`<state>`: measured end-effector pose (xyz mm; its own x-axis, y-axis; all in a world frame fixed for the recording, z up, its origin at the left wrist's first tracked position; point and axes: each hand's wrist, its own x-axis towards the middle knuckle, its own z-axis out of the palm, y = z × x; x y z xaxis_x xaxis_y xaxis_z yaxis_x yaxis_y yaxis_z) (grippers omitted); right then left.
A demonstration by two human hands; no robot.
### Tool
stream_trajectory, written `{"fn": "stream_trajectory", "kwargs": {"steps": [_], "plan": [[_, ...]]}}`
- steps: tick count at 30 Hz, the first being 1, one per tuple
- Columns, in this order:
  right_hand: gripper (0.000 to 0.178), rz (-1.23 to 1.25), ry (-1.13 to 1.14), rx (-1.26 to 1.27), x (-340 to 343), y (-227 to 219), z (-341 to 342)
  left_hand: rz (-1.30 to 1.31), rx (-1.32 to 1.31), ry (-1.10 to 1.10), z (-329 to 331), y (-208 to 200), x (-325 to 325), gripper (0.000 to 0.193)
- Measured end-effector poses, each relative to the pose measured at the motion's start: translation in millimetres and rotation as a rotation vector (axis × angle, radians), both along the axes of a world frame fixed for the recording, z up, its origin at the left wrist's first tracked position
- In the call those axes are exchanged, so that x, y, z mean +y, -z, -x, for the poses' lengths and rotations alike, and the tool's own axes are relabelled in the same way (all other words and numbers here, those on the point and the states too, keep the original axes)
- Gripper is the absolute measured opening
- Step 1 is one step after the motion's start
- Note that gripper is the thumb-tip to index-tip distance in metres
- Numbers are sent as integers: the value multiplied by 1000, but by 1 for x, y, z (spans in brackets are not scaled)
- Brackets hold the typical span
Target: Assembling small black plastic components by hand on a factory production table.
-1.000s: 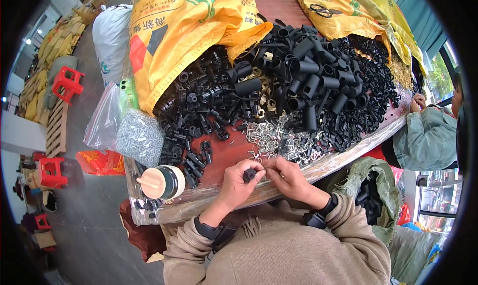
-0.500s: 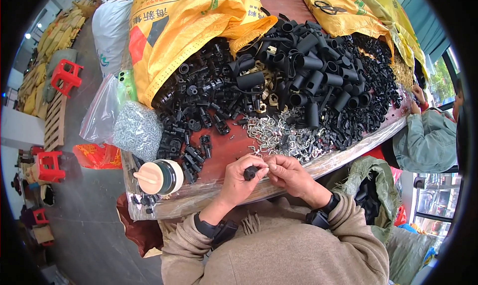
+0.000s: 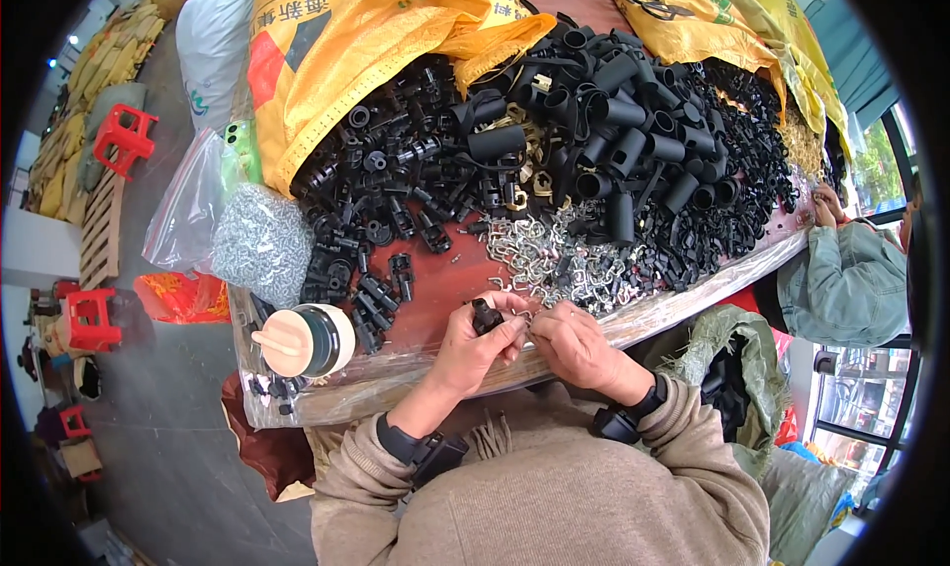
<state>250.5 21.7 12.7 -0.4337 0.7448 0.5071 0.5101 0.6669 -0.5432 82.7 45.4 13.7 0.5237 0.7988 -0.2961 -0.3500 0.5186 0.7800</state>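
My left hand [image 3: 463, 356] is closed around a small black plastic fitting [image 3: 486, 316], which sticks up between thumb and fingers. Close beside it, my right hand [image 3: 582, 350] is pinched, its fingertips almost meeting those of the left. Whatever lies in that pinch is too small and hidden to name. Just beyond both hands spreads a heap of silvery bent metal hooks [image 3: 517, 252]. Loose black fittings like the held one [image 3: 400, 275] lie on the red tabletop [image 3: 450, 287] to the left.
Black tubes [image 3: 627, 155] are heaped behind the hooks, below yellow woven sacks [image 3: 366, 32]. At the left stand a lidded jar [image 3: 305, 341] and a bag of small metal pieces [image 3: 262, 244]. Another person's sleeve [image 3: 841, 279] is at the right, near an open green sack [image 3: 732, 338].
The black fitting has turned in my left hand, from end-on to showing its side. My right hand has rolled over, its knuckles now more upward. The view has shifted slightly.
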Motion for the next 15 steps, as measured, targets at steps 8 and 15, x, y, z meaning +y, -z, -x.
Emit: {"fn": "stream_trajectory", "kwargs": {"steps": [8, 15], "plan": [[19, 69, -54, 17, 0, 1, -1, 292, -193, 35, 5, 11, -3, 18], [14, 702, 115, 343, -3, -2, 0, 138, -48, -129, 5, 8, -1, 13]]}}
